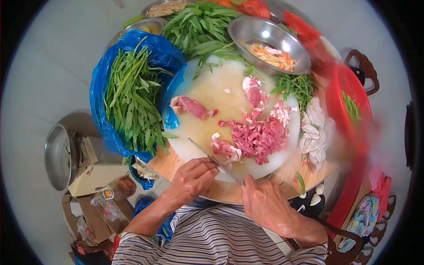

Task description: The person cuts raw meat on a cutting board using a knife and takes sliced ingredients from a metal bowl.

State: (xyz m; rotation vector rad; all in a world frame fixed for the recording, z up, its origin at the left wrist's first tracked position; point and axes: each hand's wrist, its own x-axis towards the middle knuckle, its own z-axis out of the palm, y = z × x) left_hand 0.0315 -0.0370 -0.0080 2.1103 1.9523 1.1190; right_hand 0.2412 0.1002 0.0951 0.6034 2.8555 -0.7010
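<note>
My right hand point(268, 204) is closed around the handle of a knife point(201, 148), whose blade points up and left across the near edge of the round white cutting board point(194, 137). Close beside the blade is my left hand point(193, 179), with its fingers bent and pressed together; what they hold, if anything, is hidden. Just beyond the knife lies a piece of meat with white fat point(226, 149). A heap of cut red meat point(260, 137) covers the board's right part. Two larger meat pieces, one at left point(190, 106) and one farther back point(255, 93), also lie there.
A blue plastic bag point(99, 95) with leafy greens point(132, 101) flanks the board at left. More greens point(201, 26) and a steel bowl point(289, 37) of shredded food stand behind. A crumpled cloth point(313, 132) and red basket point(342, 92) are at right.
</note>
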